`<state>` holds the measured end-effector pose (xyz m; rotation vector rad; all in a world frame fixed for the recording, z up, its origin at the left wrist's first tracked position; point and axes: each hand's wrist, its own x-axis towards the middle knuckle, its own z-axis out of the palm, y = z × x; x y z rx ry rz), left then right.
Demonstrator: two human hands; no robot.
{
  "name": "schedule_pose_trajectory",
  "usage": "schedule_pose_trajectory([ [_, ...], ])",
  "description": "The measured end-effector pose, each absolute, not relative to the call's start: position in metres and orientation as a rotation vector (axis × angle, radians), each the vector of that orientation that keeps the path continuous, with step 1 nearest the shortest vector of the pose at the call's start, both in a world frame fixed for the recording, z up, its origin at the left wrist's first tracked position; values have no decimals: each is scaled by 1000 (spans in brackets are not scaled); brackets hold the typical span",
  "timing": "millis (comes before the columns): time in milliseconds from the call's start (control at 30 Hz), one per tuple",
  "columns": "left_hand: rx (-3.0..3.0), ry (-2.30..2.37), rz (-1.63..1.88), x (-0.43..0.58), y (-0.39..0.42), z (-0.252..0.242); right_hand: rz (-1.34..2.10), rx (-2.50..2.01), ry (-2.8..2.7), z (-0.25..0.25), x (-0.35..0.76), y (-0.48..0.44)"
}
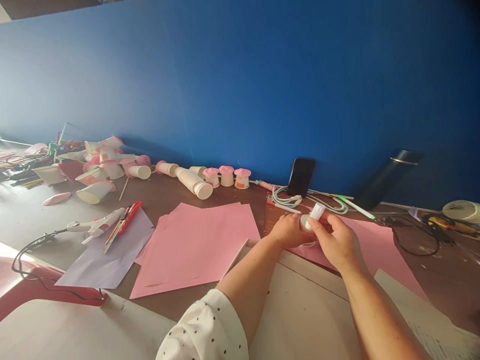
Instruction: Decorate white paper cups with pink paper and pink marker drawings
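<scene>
My left hand (288,231) and my right hand (339,241) meet over a pink paper sheet (378,245) at the table's middle right. Together they hold a small white roll of tape (306,222). My left fingers curl round the roll. My right thumb and fingers pinch a short white strip (317,211) that sticks up from the roll. Both hands are closed on it.
A stack of pink paper (198,245) lies left of my hands. A glue gun (93,227) and a red cutter (125,223) rest on a lilac sheet. Paper cups (193,182) and pink-topped cups (227,176) line the blue wall. A phone (301,176), cables and a dark flask (386,180) stand behind.
</scene>
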<state>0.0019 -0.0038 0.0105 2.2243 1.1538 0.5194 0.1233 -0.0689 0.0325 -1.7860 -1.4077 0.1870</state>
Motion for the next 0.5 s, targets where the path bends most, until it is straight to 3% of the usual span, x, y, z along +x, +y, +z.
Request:
schedule_pose_trajectory([
  [500,2314,1098,519,3,-5,15,65,-1710,-1413,21,121,-52],
])
